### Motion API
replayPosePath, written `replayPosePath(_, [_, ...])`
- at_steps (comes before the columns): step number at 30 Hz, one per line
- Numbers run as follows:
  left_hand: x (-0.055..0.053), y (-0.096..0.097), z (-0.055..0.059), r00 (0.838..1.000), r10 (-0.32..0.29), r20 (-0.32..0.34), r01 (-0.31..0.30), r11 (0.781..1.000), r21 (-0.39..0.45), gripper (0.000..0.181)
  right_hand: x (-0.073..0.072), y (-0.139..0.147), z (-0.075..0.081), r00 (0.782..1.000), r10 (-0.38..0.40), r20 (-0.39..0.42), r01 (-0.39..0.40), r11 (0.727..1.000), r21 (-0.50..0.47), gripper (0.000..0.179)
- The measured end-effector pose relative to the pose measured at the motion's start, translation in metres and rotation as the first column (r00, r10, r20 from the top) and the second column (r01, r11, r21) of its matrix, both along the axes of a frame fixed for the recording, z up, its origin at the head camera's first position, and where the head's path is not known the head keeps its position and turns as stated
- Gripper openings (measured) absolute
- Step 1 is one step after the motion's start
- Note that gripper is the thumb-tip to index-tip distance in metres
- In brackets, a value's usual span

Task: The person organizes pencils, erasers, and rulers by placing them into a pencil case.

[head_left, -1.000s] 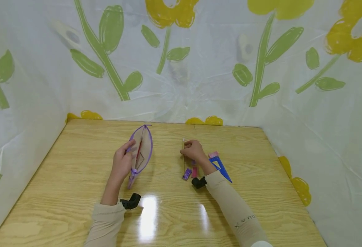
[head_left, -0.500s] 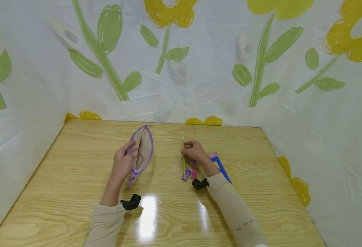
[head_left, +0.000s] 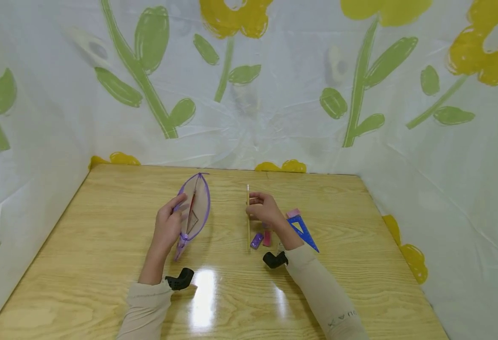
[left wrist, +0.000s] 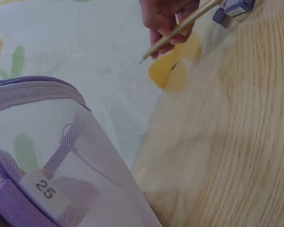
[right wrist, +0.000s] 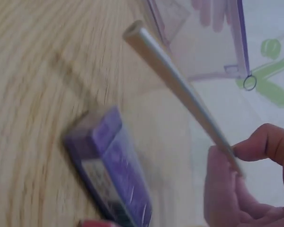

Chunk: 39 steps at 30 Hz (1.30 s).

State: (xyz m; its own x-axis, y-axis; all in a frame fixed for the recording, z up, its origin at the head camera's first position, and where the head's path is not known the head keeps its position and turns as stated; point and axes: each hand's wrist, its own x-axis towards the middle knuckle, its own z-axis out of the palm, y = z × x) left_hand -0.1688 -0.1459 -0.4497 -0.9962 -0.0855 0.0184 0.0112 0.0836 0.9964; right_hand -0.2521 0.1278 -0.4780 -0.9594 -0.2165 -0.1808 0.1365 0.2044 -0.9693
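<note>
My left hand (head_left: pixel 169 224) grips the side of a see-through mesh pencil pouch (head_left: pixel 203 203) with purple edging. Its mouth gapes, and a red pencil (head_left: pixel 192 205) shows inside along with a triangular outline. A tag reading 25 hangs on the pouch (left wrist: pixel 109 156) in the left wrist view. Between thumb and fingers, my right hand (head_left: pixel 266 210) pinches a yellowish pencil (head_left: pixel 248 231), its white-tipped end pointing away. The pencil (right wrist: pixel 180 90) is lifted off the table in the right wrist view, above a purple labelled block (right wrist: pixel 111 165).
Near the right hand lie the purple block (head_left: pixel 257 240), a pink-red block (head_left: pixel 267 238), a blue set square (head_left: pixel 310 236) and a pink piece (head_left: pixel 293 213). Flower-printed sheeting (head_left: pixel 291 104) walls the wooden table (head_left: pixel 104 226) at the back and sides.
The right hand has raised the pencil off the table and shifted it slightly left, away from the purple block. The left hand and pouch stay nearly still.
</note>
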Motion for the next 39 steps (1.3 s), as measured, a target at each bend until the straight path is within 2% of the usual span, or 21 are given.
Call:
replayPosePath(8, [0.0, -0.003, -0.001, 1.0, 0.006, 0.003, -0.006, 0.999, 0.034, 0.051, 0.009, -0.007, 0.006, 0.993, -0.031, -0.11, 0.012, 0.985, -0.172, 0.055])
replayPosePath(13, [-0.001, -0.003, 0.001, 1.0, -0.003, 0.003, 0.003, 0.999, 0.034, 0.048, 0.011, -0.011, 0.006, 0.988, -0.07, -0.134, 0.023, 0.945, -0.325, 0.054])
replayPosePath(18, [-0.002, -0.003, 0.001, 1.0, -0.009, -0.005, 0.009, 1.0, 0.028, 0.047, 0.014, -0.017, 0.009, 0.981, -0.091, -0.173, 0.009, 0.905, -0.424, 0.05])
replayPosePath(28, [0.002, -0.006, -0.003, 1.0, -0.01, 0.007, 0.01, 1.0, 0.028, 0.047, 0.026, -0.032, 0.018, 0.939, -0.181, -0.291, 0.0, 0.849, -0.528, 0.052])
replayPosePath(34, [0.001, -0.005, -0.002, 1.0, -0.006, -0.004, 0.006, 0.999, 0.049, 0.047, 0.03, -0.039, 0.027, 0.9, -0.204, -0.386, -0.033, 0.851, -0.525, 0.051])
replayPosePath(39, [0.002, -0.007, 0.0, 1.0, -0.005, 0.008, 0.005, 0.999, 0.053, 0.046, 0.036, -0.043, 0.034, 0.889, -0.206, -0.409, -0.057, 0.837, -0.545, 0.051])
